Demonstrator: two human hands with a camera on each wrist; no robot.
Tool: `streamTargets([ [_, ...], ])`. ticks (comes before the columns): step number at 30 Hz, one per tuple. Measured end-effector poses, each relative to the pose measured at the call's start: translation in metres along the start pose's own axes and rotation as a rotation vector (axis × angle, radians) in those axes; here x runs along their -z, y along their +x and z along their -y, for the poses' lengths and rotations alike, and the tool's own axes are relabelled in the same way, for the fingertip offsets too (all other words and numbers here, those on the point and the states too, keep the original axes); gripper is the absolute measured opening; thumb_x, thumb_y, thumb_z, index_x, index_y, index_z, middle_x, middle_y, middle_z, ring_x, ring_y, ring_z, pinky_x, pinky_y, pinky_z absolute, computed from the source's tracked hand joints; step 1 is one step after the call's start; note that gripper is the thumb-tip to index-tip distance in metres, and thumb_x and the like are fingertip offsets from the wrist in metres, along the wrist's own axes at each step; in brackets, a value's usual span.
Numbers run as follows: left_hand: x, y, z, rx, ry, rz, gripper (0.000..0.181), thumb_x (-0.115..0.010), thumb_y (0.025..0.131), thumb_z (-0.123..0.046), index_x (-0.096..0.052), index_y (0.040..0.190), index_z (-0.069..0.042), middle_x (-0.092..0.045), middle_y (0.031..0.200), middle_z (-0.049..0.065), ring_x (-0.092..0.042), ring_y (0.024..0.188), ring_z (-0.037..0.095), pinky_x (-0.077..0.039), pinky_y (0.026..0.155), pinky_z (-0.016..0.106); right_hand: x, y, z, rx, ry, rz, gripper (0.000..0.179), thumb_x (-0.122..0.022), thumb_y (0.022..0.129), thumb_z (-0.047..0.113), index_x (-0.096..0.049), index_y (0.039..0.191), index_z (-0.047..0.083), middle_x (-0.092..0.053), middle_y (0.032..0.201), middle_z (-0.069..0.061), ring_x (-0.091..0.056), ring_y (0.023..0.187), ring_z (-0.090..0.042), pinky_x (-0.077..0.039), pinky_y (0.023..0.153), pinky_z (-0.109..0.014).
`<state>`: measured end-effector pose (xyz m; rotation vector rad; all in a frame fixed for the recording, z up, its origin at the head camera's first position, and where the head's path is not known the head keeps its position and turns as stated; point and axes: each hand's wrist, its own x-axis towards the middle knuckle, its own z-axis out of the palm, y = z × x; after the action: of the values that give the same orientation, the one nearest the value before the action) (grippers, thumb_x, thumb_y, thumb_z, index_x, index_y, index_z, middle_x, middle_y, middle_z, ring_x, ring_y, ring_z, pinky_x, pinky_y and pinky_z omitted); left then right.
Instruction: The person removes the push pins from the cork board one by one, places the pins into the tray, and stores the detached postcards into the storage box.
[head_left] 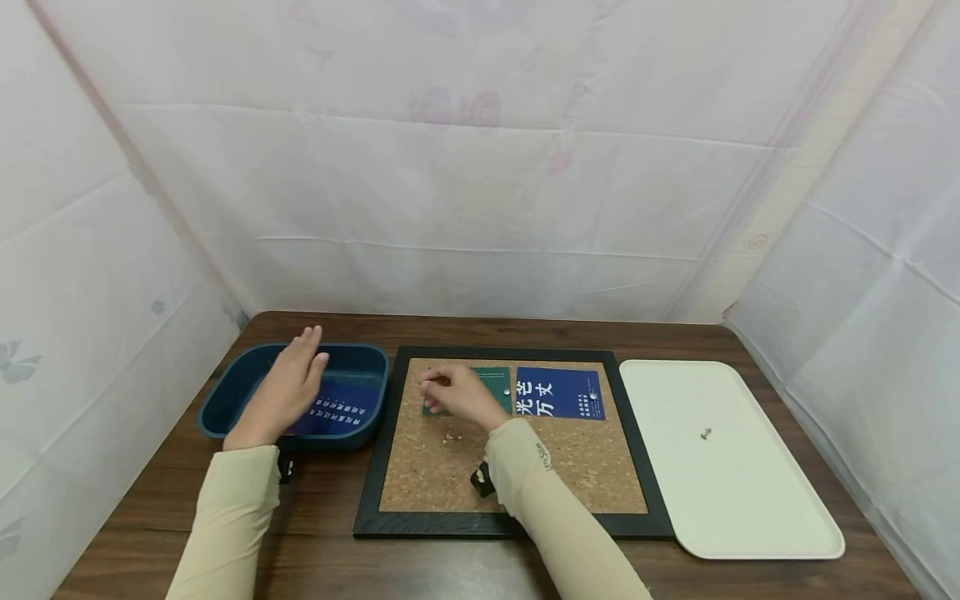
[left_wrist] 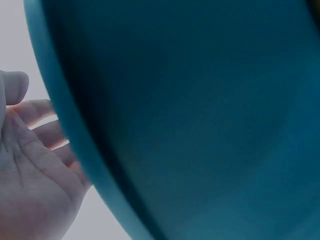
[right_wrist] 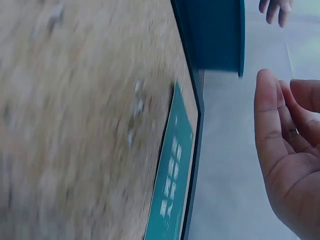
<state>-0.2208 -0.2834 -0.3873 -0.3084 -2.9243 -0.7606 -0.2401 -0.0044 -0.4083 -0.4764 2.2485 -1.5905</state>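
Note:
My left hand (head_left: 281, 387) hovers over the dark teal bin (head_left: 360, 357), fingers straight and holding nothing. A blue card with white writing (head_left: 337, 410) lies in that bin. Above the green card (head_left: 493, 381) on the corkboard (head_left: 427, 483) is my right hand (head_left: 461, 396), its fingers loosely bent; the right wrist view shows nothing between them. The hand hides part of the green card. To its right a blue card (head_left: 558, 393) lies on the cork. A small pin (head_left: 507, 392) shows at the green card's right edge, and another pin (head_left: 592, 396) on the blue card.
Several small clear pins (head_left: 452, 437) are on the cork below the green card. Right of the board's black frame (head_left: 641, 467) lies a cream tray (head_left: 750, 500) with a few tiny pins (head_left: 706, 433). White curtains (head_left: 480, 192) enclose the wooden table (head_left: 330, 550).

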Motion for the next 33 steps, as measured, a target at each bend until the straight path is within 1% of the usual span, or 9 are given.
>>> streamTargets([
  [3, -0.007, 0.004, -0.013, -0.027, 0.014, 0.015, 0.060, -0.022, 0.106, -0.037, -0.007, 0.154, -0.004, -0.007, 0.159, 0.023, -0.005, 0.146, 0.045, -0.010, 0.115, 0.063, 0.010, -0.003, -0.005, -0.001, -0.015, -0.003, 0.029, -0.052, 0.100, 0.016, -0.063, 0.121, -0.001, -0.065, 0.105, -0.021, -0.065, 0.079, -0.018, -0.059, 0.073, -0.032],
  [7, -0.017, 0.011, -0.030, -0.077, 0.045, 0.030, 0.059, -0.025, 0.107, -0.035, -0.011, 0.154, -0.003, -0.011, 0.160, 0.022, -0.009, 0.147, 0.043, -0.012, 0.117, 0.060, 0.022, -0.006, -0.011, -0.011, -0.021, -0.023, 0.029, -0.053, 0.100, 0.015, -0.063, 0.121, -0.002, -0.065, 0.106, -0.023, -0.067, 0.086, -0.026, -0.059, 0.076, -0.036],
  [10, -0.025, 0.016, -0.042, -0.109, 0.061, 0.050, 0.057, -0.027, 0.107, -0.033, -0.013, 0.154, -0.004, -0.012, 0.160, 0.020, -0.011, 0.147, 0.041, -0.013, 0.117, 0.059, 0.030, -0.008, -0.016, -0.032, -0.024, -0.035, 0.030, -0.053, 0.099, 0.016, -0.063, 0.122, -0.001, -0.065, 0.106, -0.023, -0.067, 0.087, -0.027, -0.059, 0.078, -0.038],
  [14, -0.036, 0.021, -0.056, -0.149, 0.081, 0.071, 0.057, -0.030, 0.106, -0.032, -0.015, 0.154, -0.006, -0.014, 0.160, 0.018, -0.012, 0.148, 0.039, -0.014, 0.117, 0.058, 0.039, -0.011, -0.021, -0.053, -0.018, -0.048, 0.030, -0.054, 0.099, 0.017, -0.062, 0.122, -0.002, -0.065, 0.104, -0.022, -0.067, 0.086, -0.025, -0.059, 0.077, -0.037],
  [16, -0.043, 0.023, -0.062, -0.169, 0.095, 0.081, 0.057, -0.031, 0.106, -0.033, -0.016, 0.154, -0.007, -0.015, 0.160, 0.017, -0.013, 0.148, 0.038, -0.015, 0.117, 0.057, 0.044, -0.013, -0.024, -0.054, -0.020, -0.058, 0.030, -0.055, 0.099, 0.016, -0.062, 0.121, -0.002, -0.066, 0.102, -0.021, -0.067, 0.085, -0.026, -0.059, 0.076, -0.037],
  [19, -0.051, 0.026, -0.069, -0.182, 0.100, 0.105, 0.057, -0.032, 0.106, -0.032, -0.016, 0.155, -0.009, -0.016, 0.161, 0.015, -0.013, 0.148, 0.035, -0.015, 0.118, 0.056, 0.050, -0.015, -0.028, -0.061, -0.024, -0.068, 0.030, -0.055, 0.098, 0.016, -0.062, 0.121, -0.003, -0.065, 0.103, -0.021, -0.067, 0.086, -0.026, -0.059, 0.076, -0.037],
  [24, -0.065, 0.030, -0.081, -0.211, 0.121, 0.147, 0.056, -0.035, 0.106, -0.029, -0.017, 0.154, -0.009, -0.017, 0.161, 0.013, -0.015, 0.148, 0.032, -0.017, 0.118, 0.055, 0.057, -0.018, -0.033, -0.092, -0.025, -0.083, 0.030, -0.055, 0.098, 0.016, -0.062, 0.121, -0.002, -0.065, 0.108, -0.022, -0.067, 0.091, -0.029, -0.059, 0.077, -0.036],
  [30, -0.079, 0.034, -0.091, -0.263, 0.127, 0.195, 0.058, -0.037, 0.105, -0.029, -0.015, 0.154, -0.008, -0.015, 0.161, 0.012, -0.018, 0.148, 0.032, -0.021, 0.117, 0.054, 0.063, -0.018, -0.042, -0.116, -0.049, -0.121, 0.029, -0.056, 0.098, 0.018, -0.064, 0.119, 0.000, -0.067, 0.104, -0.019, -0.067, 0.086, -0.024, -0.059, 0.075, -0.034],
  [33, -0.085, 0.036, -0.095, -0.273, 0.127, 0.230, 0.058, -0.037, 0.105, -0.031, -0.015, 0.155, -0.009, -0.015, 0.161, 0.010, -0.018, 0.148, 0.031, -0.020, 0.118, 0.053, 0.067, -0.018, -0.046, -0.130, -0.056, -0.130, 0.029, -0.056, 0.098, 0.018, -0.064, 0.119, 0.000, -0.067, 0.102, -0.017, -0.067, 0.085, -0.023, -0.059, 0.074, -0.033],
])
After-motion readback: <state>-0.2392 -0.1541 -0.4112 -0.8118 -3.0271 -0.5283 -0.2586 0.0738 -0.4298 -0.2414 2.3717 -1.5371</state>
